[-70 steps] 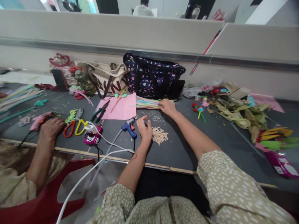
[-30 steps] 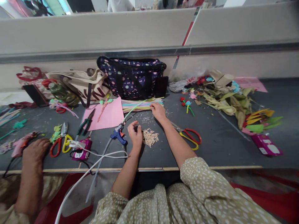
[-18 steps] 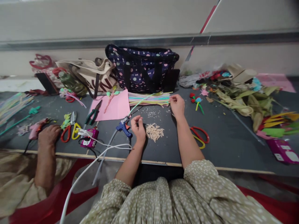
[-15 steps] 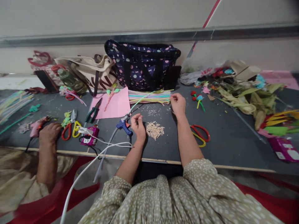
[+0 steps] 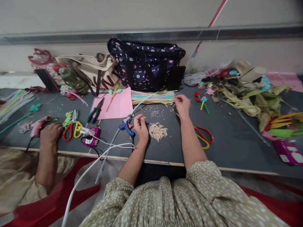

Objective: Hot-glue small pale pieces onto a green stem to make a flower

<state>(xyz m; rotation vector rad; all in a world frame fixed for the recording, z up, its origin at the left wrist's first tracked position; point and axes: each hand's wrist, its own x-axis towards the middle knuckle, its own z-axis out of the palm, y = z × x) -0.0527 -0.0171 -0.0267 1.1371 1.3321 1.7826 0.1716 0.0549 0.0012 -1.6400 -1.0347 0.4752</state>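
My right hand [image 5: 182,106] is at the right end of a bundle of pastel pipe cleaners [image 5: 151,97], thumb and fingertips pinched together at the pipe cleaner ends. The exact grip is hard to see. My left hand [image 5: 141,126] rests loosely curled above the table, its fingers partly apart and nothing visible in them. Just left of it lies a blue glue gun [image 5: 127,125]. Between my forearms is a pile of small pale slivers [image 5: 158,131], with white bits [image 5: 155,112] scattered behind it. One light green pipe cleaner [image 5: 144,101] slants across the bundle toward the glue gun.
Red-and-yellow scissors [image 5: 205,137] lie right of my right forearm. Pliers [image 5: 95,111] touch a pink sheet [image 5: 121,104]. A white cable [image 5: 94,162] crosses the table's front edge. At left rests a co-worker's hand [image 5: 50,134]. A dark patterned bag [image 5: 144,67] stands behind.
The view has shifted slightly. Both of my hands keep almost the same places and poses, with my right fingertips still at the ends of the pipe cleaners.
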